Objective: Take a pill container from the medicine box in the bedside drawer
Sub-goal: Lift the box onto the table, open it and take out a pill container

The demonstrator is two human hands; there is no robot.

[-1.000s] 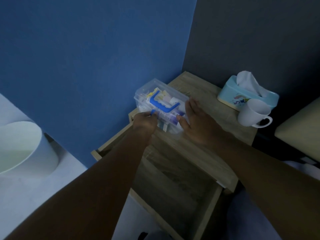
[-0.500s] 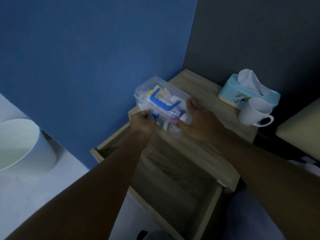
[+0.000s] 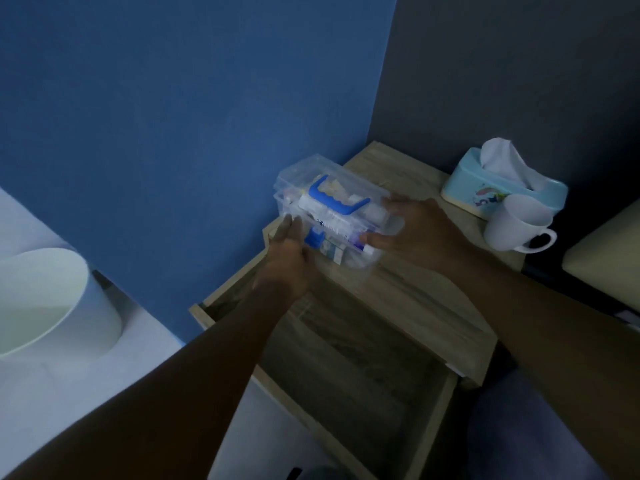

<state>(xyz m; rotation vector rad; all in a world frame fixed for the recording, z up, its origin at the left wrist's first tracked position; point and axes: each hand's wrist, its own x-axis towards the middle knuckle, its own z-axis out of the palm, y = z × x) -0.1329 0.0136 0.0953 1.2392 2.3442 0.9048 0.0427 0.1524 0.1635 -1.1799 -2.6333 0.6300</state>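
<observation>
Clear box [image 3: 332,216] on the bench [image 3: 426,296], at its left back corner near the blue wall, above the open drawer [image 3: 346,368]; lid tilted up along the front edge, blue handle [image 3: 337,199] on top, blue latch [image 3: 314,237] at the front. Left hand [image 3: 289,252] at the front left corner beside the latch, fingers loosely spread, no firm grip to be made out; right hand [image 3: 412,225] spread over the right end, thumb on the front wall, grip pressed on the box and steadying it. Pill container somewhere inside among tubes and packets, not yet singled out, too dim to tell apart. Likely trouble: box close to the bench edge over the drawer, so a hard pull on the lid liable to slide or tip it in; lid half-freed and held at one end only, apt to snap back or twist; loose contents apt to spill if tipped; mug [image 3: 512,226] and tissue box [image 3: 502,181] just beside the right wrist, open to a knock. Against half a second ago: lid raised more, latch now hanging free, left hand opened and shifted left of the latch, right hand spread wider.
</observation>
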